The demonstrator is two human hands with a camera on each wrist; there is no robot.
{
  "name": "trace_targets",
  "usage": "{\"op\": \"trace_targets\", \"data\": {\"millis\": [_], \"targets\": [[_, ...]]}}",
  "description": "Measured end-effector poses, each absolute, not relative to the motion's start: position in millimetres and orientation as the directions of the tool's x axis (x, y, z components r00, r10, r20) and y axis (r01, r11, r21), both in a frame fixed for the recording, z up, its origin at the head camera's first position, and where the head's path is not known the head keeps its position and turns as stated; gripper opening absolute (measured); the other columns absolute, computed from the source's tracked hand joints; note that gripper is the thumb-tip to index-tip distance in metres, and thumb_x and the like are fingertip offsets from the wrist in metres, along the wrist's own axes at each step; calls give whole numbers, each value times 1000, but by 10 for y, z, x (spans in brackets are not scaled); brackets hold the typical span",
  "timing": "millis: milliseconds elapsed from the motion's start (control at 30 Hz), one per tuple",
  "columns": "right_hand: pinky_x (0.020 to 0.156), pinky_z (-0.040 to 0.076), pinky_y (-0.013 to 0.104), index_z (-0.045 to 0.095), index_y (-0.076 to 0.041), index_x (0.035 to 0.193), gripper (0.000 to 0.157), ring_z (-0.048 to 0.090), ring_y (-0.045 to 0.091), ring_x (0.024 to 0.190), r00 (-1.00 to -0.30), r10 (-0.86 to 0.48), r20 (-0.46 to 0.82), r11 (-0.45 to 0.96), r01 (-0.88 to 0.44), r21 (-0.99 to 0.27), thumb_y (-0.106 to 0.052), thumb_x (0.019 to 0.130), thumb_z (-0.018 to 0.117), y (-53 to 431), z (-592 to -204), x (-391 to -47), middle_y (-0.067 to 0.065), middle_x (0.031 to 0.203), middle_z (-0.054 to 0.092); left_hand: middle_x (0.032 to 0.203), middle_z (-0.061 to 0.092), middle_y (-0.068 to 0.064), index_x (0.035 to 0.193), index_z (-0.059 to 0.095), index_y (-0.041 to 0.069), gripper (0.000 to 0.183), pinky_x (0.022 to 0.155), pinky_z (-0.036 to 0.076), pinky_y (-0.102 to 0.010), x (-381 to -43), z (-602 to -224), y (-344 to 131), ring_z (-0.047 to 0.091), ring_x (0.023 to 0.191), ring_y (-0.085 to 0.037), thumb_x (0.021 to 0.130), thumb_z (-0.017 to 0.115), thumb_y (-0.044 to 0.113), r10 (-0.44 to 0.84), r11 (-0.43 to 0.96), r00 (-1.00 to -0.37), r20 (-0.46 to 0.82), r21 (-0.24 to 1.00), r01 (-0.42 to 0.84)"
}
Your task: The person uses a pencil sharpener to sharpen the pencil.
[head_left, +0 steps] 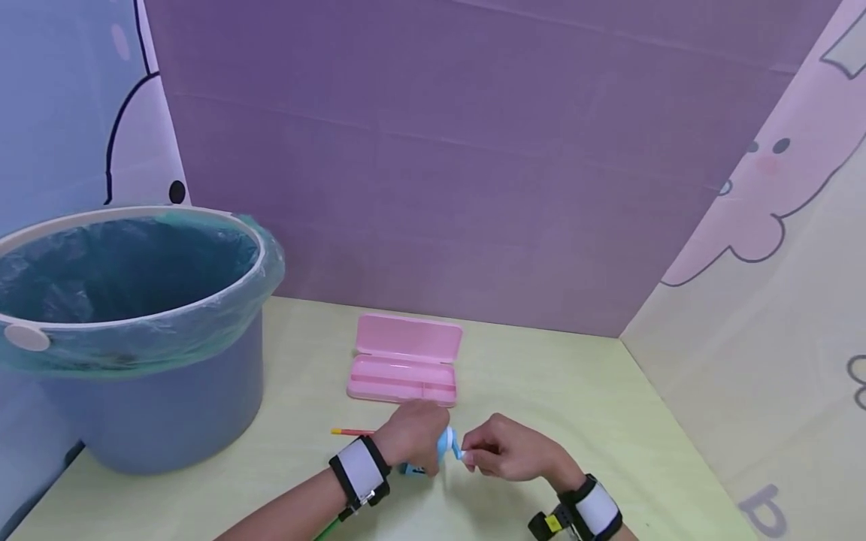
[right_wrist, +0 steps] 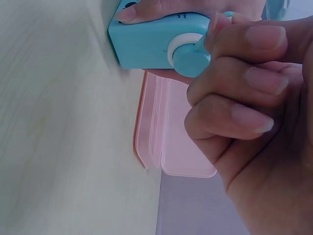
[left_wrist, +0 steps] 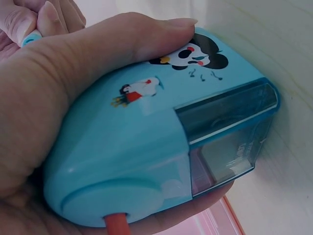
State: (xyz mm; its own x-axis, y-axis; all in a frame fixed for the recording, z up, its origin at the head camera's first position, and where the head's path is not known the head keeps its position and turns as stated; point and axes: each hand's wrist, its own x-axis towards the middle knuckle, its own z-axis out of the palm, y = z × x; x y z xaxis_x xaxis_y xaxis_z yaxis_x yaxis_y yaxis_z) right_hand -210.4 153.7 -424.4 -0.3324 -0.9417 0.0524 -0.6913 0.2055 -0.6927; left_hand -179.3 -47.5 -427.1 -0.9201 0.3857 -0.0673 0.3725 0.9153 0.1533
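Sharpener [left_wrist: 149, 120], light blue, cartoon-printed; pencil [head_left: 353, 432], red, yellow-ended; case [head_left: 404, 370], pink; bin [head_left: 176, 409] at nine o'clock, blue, white-rimmed; wall [head_left: 467, 165] at twelve o'clock, purple.

In the head view, the left hand [head_left: 414, 434] hides much of the sharpener [head_left: 443, 443] and pencil [head_left: 353, 432].

A purple wall [head_left: 433, 165] meets cartoon-printed side walls [head_left: 764, 323] behind a pale yellow tabletop [head_left: 561, 368].
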Motion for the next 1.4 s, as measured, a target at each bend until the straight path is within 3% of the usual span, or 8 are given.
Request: {"op": "trace_targets", "data": {"millis": [1167,1400], "targets": [[49,29,16,65,-1,84,30,34,0,48,-399,-916,53,240,-647,-724,-22,103,52,1564,-4201,-2252,-10,57,39,72,51,5,85,59,14,44,59,42,-23,-1801,-4273,-482,49,65,-12,59,91,28,402,907,-914,-58,166,388],[49,29,17,65,-11,84,25,34,0,49,-400,-915,53,250,-665,-704,-21,103,53,1531,-4159,-2325,-11,58,40,70,51,5,83,57,14,44,57,41,-23,-1794,-4276,-492,48,64,-12,60,91,28,395,909,-917,-61,173,380]]}}
